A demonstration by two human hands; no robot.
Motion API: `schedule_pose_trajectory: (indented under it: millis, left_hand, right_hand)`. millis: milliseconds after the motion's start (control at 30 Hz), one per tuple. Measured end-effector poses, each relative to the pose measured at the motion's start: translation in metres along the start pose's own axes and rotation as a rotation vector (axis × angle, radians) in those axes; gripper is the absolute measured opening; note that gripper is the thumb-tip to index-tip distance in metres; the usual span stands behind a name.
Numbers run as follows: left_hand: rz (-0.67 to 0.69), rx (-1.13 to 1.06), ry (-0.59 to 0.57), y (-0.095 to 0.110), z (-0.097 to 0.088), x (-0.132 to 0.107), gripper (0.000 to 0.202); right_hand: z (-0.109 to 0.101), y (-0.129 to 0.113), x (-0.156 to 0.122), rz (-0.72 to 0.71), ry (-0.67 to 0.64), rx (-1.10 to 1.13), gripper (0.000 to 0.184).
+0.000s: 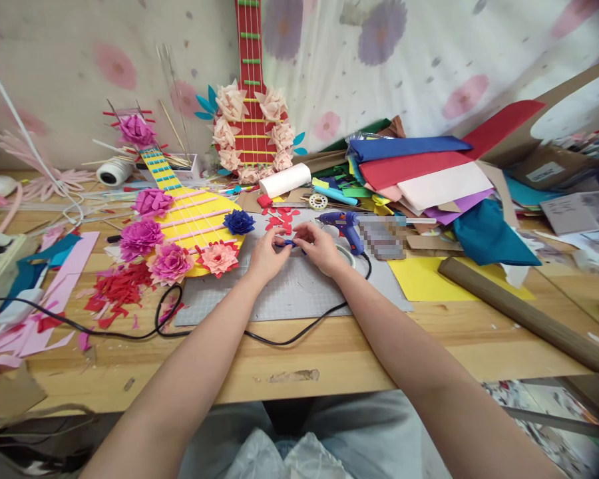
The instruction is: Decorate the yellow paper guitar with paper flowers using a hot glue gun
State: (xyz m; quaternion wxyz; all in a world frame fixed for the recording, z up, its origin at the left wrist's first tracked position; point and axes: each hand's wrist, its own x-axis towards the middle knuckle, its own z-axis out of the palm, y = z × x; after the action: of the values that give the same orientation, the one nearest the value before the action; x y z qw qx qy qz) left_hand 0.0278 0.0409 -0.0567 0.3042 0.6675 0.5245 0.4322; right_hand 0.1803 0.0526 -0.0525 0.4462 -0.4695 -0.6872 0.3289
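Both hands meet above the grey cutting mat. Between their fingertips is a small dark blue paper piece, mostly hidden by the fingers. My left hand pinches it from one side, and my right hand grips the other side. Just right of my right hand lies a blue glue gun with a black cord. Red paper petals are scattered beyond the hands. To the left rests a yellow paper instrument bearing pink and purple paper flowers and a blue paper flower.
A red paper instrument leans on the curtain at the back. Folded coloured paper is piled at right, near a brown roll on a yellow sheet. Red scraps lie at left. The black cord crosses the front.
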Motion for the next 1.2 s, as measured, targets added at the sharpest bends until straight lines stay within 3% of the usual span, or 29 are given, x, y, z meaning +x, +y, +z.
schedule_pose_trajectory:
  millis: [233,700,933,1200]
  left_hand:
    - [-0.038,-0.045,0.005,-0.002,0.001,0.001,0.031]
    - [-0.055,-0.031,-0.008,-0.002,-0.001,0.001,0.034]
    - [-0.074,-0.036,-0.012,-0.001,-0.002,0.001,0.036]
    - [-0.063,-0.028,-0.022,-0.006,0.0,0.002,0.036]
  right_hand:
    - [0.0,0.002,0.0,-0.027,-0.028,-0.006,0.022]
    - [0.001,0.002,0.0,0.002,0.039,0.028,0.024]
    - [0.003,0.009,0.001,0.023,-0.123,0.106,0.033]
    - [0.004,0.012,0.003,0.047,-0.023,0.102,0.03]
